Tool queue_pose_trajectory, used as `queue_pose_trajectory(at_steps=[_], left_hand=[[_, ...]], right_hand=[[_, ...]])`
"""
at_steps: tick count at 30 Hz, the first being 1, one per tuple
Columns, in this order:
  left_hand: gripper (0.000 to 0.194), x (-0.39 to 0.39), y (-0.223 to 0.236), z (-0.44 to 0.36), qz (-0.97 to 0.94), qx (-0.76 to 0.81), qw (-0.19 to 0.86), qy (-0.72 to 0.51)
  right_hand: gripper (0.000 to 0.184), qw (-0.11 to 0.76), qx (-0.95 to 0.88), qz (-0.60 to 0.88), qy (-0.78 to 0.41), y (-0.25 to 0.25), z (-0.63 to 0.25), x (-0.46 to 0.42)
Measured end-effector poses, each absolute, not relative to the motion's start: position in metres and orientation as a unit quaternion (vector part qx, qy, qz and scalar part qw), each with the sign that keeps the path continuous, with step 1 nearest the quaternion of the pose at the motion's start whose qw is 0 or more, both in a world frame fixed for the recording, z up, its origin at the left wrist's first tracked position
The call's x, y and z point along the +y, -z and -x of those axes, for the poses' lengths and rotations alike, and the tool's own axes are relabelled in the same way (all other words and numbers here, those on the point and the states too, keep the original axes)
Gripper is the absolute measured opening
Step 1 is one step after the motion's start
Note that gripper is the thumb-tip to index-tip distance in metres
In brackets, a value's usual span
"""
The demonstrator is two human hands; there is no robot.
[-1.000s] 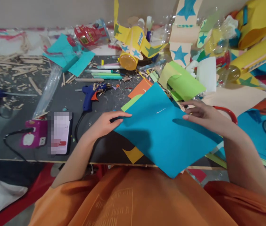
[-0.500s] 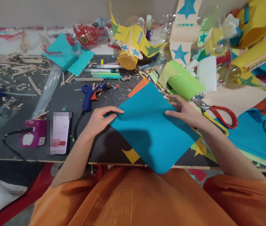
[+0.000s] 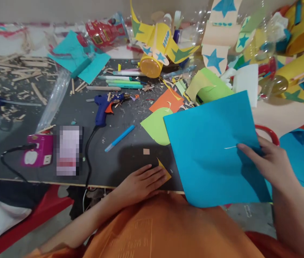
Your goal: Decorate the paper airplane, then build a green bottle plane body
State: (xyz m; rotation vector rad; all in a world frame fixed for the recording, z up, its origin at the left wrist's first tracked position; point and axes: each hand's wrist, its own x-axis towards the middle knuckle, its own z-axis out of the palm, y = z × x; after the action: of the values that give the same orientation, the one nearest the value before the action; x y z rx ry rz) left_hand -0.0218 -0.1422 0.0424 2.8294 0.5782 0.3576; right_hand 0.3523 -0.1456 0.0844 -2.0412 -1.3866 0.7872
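Note:
A large blue paper sheet (image 3: 211,150) lies tilted over the dark table's front edge, right of centre. My right hand (image 3: 267,165) grips its right side, fingers on top near a small slit. My left hand (image 3: 143,181) rests flat at the table's front edge, fingers stretched out over a small yellow paper scrap (image 3: 165,171). A blue marker (image 3: 119,138) lies on the table left of a light green paper piece (image 3: 155,125).
A blue glue gun (image 3: 102,107), a pink power strip (image 3: 37,154) and a phone (image 3: 68,150) sit to the left. Wooden sticks (image 3: 14,79) litter the far left. Paper planes, green rolls, pens and red-handled scissors (image 3: 269,130) crowd the back and right.
The blue sheet has shifted to the right, uncovering the marker and green piece. My left hand let go of the sheet and dropped to the front edge onto the yellow scrap.

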Motion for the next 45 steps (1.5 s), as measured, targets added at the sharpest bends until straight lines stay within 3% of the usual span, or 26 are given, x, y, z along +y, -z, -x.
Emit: queue_pose_trajectory(at_steps=[6,13,18,25,30,34,39,45], left_hand=[[0.045,-0.122,-0.035,0.057,-0.970,0.228,0.045,-0.067],[0.076,-0.090,-0.044,0.067,-0.933,0.348,0.008,-0.089],[0.069,-0.103,-0.042,0.043,-0.948,0.308,0.026,-0.075],[0.070,-0.072,-0.022,0.053,-0.922,0.380,0.065,-0.032],[0.062,-0.055,-0.033,0.045,-0.897,0.431,0.080,-0.058],[0.054,-0.074,-0.046,0.015,-0.927,0.349,0.112,-0.075],[0.062,-0.109,-0.041,-0.008,-0.964,0.233,0.118,-0.049],[0.063,-0.129,-0.028,-0.008,-0.970,0.220,0.102,-0.025]], right_hand=[[0.028,0.351,-0.407,0.805,-0.250,-0.063,-0.353,-0.164],[0.030,0.388,-0.397,0.770,-0.314,-0.045,-0.322,-0.159],[0.026,0.369,-0.424,0.767,-0.308,-0.049,-0.316,-0.164],[0.020,0.357,-0.432,0.776,-0.288,-0.056,-0.324,-0.176],[0.024,0.371,-0.415,0.775,-0.299,-0.048,-0.320,-0.179],[0.028,0.391,-0.409,0.768,-0.300,-0.045,-0.302,-0.173],[0.031,0.396,-0.420,0.748,-0.328,-0.040,-0.283,-0.168],[0.031,0.419,-0.444,0.705,-0.361,-0.047,-0.298,-0.145]])
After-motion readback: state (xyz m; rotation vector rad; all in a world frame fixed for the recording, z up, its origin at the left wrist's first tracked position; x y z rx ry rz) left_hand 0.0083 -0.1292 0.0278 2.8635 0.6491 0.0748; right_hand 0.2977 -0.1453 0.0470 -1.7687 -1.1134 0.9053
